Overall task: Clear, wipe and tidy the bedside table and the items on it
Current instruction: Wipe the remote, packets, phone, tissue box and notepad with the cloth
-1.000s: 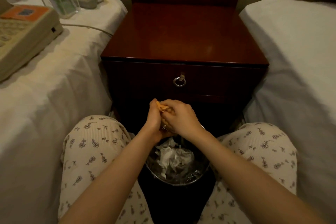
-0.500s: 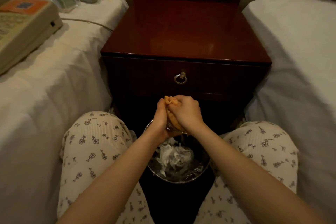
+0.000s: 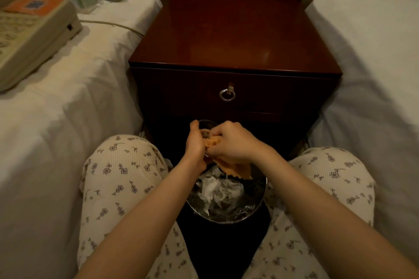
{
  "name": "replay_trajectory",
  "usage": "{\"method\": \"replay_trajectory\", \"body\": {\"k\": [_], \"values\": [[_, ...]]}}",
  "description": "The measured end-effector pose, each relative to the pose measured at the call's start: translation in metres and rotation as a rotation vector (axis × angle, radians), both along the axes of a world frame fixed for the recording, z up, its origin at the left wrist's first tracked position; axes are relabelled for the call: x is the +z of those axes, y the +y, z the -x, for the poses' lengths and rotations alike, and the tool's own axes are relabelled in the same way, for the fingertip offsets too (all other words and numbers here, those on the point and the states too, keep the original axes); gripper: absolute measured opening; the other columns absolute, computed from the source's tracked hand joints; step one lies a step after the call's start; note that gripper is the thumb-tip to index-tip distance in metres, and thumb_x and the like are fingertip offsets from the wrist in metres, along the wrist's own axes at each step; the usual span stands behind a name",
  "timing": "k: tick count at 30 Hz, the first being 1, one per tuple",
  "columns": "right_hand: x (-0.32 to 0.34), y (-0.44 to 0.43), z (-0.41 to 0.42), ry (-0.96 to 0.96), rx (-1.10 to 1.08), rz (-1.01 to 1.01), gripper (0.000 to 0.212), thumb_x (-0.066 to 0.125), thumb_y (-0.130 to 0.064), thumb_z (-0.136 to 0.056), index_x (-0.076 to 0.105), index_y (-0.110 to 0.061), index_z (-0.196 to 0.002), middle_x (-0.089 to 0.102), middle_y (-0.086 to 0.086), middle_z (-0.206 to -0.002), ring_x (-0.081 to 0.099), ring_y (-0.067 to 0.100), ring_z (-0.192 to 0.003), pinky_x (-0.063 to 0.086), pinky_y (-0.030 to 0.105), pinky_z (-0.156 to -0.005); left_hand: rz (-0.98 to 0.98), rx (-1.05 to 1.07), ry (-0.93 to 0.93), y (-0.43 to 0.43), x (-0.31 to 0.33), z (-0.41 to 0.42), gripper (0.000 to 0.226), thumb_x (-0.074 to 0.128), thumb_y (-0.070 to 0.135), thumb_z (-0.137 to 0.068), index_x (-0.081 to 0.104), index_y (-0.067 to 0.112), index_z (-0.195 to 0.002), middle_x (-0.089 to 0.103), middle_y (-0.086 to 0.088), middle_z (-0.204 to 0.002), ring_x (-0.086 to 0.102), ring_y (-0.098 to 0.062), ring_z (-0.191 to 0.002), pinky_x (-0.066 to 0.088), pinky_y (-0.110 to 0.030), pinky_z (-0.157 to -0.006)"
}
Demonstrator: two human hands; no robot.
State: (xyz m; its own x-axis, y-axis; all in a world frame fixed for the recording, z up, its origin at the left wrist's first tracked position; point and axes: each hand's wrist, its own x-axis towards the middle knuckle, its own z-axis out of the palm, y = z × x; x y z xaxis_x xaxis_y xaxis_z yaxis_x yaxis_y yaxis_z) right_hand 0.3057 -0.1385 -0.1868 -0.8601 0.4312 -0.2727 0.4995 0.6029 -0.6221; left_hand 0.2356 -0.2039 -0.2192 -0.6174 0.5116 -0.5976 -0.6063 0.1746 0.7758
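We are wiping small glass item (image 3: 205, 133), left hand (image 3: 195, 142) gripping it, right hand (image 3: 233, 142) fingers (image 3: 217, 130) pinching orange cloth (image 3: 235, 166) over it. Bin (image 3: 226, 217) directly below fingers; bare desk (image 3: 233, 36) beyond. Next, we judge: finishing, returning item to desk.
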Motion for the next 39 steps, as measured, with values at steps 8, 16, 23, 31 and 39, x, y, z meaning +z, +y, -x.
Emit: {"method": "replay_trajectory", "body": {"k": [8, 16, 23, 31, 39], "values": [[-0.02, 0.002, 0.001, -0.214, -0.234, -0.368, 0.024, 0.053, -0.02, -0.09, 0.059, -0.017, -0.113, 0.06, 0.007, -0.111, 0.059, 0.027, -0.101, 0.043, 0.033, -0.074, -0.031, -0.041, -0.059, 0.004, 0.001, -0.006, 0.045, 0.032, 0.051, -0.096, 0.053, 0.012, -0.087, 0.06, -0.009, -0.081, 0.059, -0.022, -0.07, 0.05, -0.034, -0.06], [-0.021, -0.006, 0.015, 0.272, -0.221, -0.137, 0.02, 0.054, -0.028, -0.088, 0.061, -0.025, -0.106, 0.063, 0.001, -0.101, 0.061, 0.021, -0.093, 0.051, 0.038, -0.08, -0.106, -0.055, -0.1, 0.003, 0.003, -0.001, 0.052, 0.027, 0.051, -0.096, 0.063, 0.014, -0.088, 0.064, -0.009, -0.085, 0.061, -0.023, -0.08, 0.051, -0.034, -0.063], [-0.026, 0.008, 0.012, -0.002, -0.427, -0.412, 0.037, 0.046, -0.023, -0.096, 0.04, -0.011, -0.13, 0.046, 0.014, -0.128, 0.056, 0.035, -0.108, 0.044, 0.037, -0.077, -0.08, 0.005, -0.064, 0.003, 0.004, 0.002, 0.043, 0.033, 0.051, -0.095, 0.054, 0.012, -0.093, 0.061, -0.011, -0.091, 0.061, -0.025, -0.079, 0.053, -0.039, -0.066], [-0.025, -0.001, 0.012, 0.029, -0.143, -0.512, 0.034, 0.042, -0.027, -0.097, 0.037, -0.018, -0.129, 0.046, 0.009, -0.122, 0.059, 0.031, -0.096, 0.039, 0.034, -0.065, -0.143, -0.053, -0.144, 0.002, 0.006, -0.002, 0.049, 0.028, 0.048, -0.096, 0.06, 0.011, -0.098, 0.063, -0.011, -0.088, 0.061, -0.022, -0.077, 0.05, -0.032, -0.06], [-0.024, 0.003, 0.007, 0.024, -0.281, -0.286, 0.026, 0.042, -0.028, -0.096, 0.046, -0.02, -0.12, 0.052, 0.007, -0.111, 0.056, 0.027, -0.097, 0.039, 0.032, -0.07, -0.091, 0.144, -0.094, 0.006, -0.008, 0.01, 0.046, 0.036, 0.054, -0.091, 0.054, 0.012, -0.1, 0.062, -0.011, -0.093, 0.062, -0.027, -0.085, 0.052, -0.039, -0.069]]}}
